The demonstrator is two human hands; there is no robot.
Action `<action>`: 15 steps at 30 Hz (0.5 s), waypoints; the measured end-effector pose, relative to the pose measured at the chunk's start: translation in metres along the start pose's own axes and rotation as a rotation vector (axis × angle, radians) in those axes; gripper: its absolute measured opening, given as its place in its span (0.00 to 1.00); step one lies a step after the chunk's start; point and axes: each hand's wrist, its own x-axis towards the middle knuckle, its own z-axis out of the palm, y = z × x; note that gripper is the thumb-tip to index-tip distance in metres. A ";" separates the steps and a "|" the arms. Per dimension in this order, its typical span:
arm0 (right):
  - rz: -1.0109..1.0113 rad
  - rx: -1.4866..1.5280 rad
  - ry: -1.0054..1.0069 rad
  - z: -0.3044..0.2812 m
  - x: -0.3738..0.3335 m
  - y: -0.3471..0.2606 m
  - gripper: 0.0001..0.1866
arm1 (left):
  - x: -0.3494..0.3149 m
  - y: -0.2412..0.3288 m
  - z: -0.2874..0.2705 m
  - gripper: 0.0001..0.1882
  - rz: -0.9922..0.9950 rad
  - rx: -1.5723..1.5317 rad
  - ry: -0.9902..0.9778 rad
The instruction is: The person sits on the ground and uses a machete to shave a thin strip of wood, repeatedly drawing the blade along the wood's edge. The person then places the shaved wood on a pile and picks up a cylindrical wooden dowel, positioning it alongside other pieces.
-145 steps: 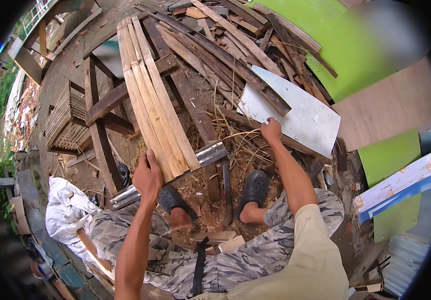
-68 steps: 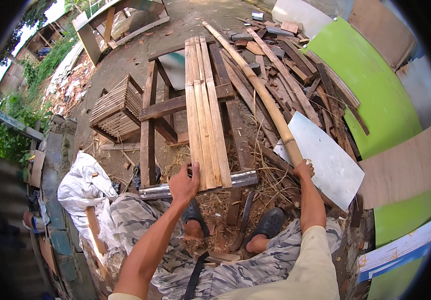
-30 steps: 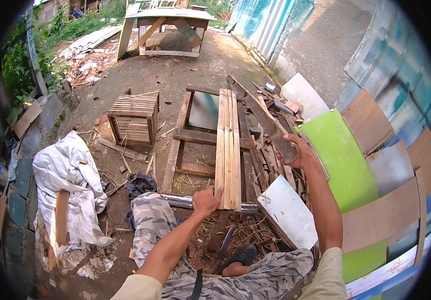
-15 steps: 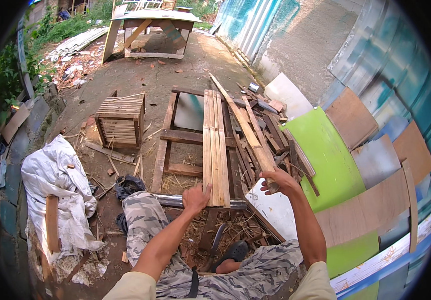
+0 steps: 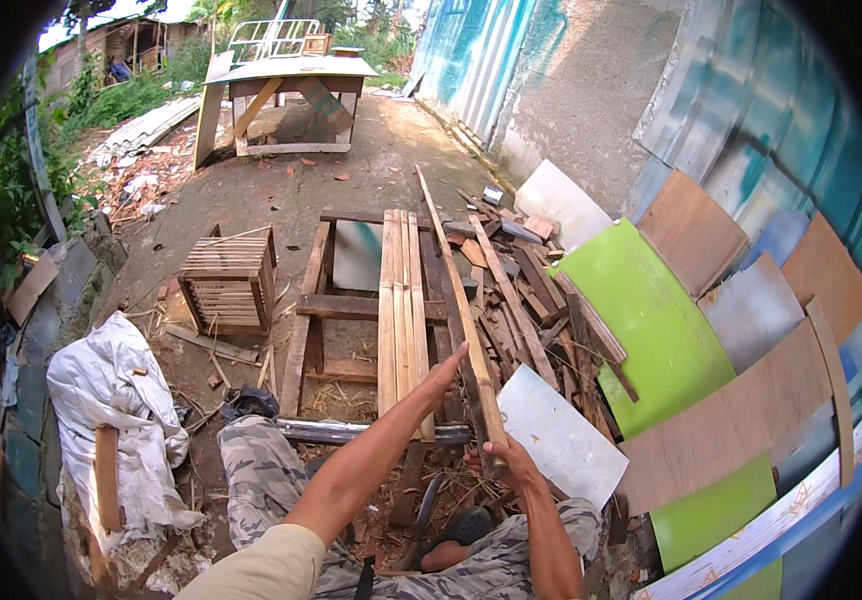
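A long split-bamboo strip (image 5: 470,345), turned on edge, slants away over the right side of a wooden frame (image 5: 303,340). My right hand (image 5: 513,465) is closed around its near end. Against the strip's left side, farther along, rests my left hand (image 5: 443,374), its fingers stretched out rather than wrapped round. Several flat bamboo strips (image 5: 403,310) lie lengthwise side by side on the frame, just left of my left hand. A shiny metal bar (image 5: 326,431) crosses the frame's near end. Below it, between my legs, a curved blade (image 5: 428,505) shows in part.
Scrap wood (image 5: 541,310) is heaped to the right, beside a white board (image 5: 563,435) and a green panel (image 5: 651,320). Leftward are a slatted wooden crate (image 5: 228,280) and a white sack (image 5: 111,390). A table (image 5: 296,68) stands farther back, near a wall (image 5: 586,95).
The right hand has brought the loose strip leftward and nearer, and it now stands on edge. My left hand has left the flat strips' near end and reached to the held strip.
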 end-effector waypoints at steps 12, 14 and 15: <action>-0.055 -0.368 0.250 -0.044 -0.118 0.073 0.52 | 0.009 -0.078 0.102 0.33 -0.168 0.204 0.148; -0.081 -0.676 0.310 -0.036 -0.143 0.041 0.54 | -0.007 -0.078 0.116 0.32 -0.108 0.017 0.120; -0.103 -0.830 0.345 -0.037 -0.151 0.030 0.55 | -0.014 -0.074 0.126 0.32 -0.070 -0.072 0.099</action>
